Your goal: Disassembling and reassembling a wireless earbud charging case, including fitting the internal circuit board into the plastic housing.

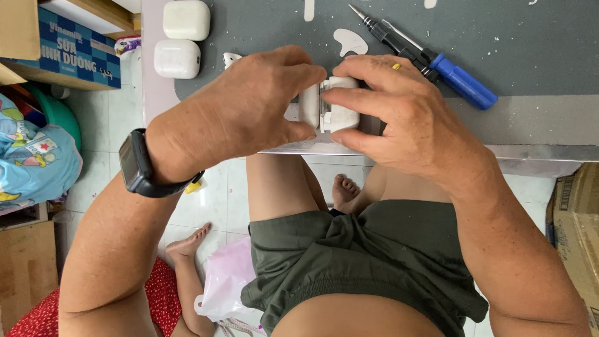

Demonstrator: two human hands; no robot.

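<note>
Both hands pinched one white earbud case (329, 103) at the tabletop (536, 118) edge. Left hand (240, 109) gripped the lid side, right hand (399, 115) the body; long axis ran left-right between them.

Both hands pinch a small white case (329, 103) over the grey mat (530, 43): left hand (240, 112), right hand (405, 118); a blue-handled screwdriver (430, 59) lies just beside them.

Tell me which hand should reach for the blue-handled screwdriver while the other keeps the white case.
Right, probably. The blue-handled screwdriver lies just beyond the right hand, nearly touching it. The left hand sits on the far side of the white case, which both hands pinch, and would have to cross over.
</note>
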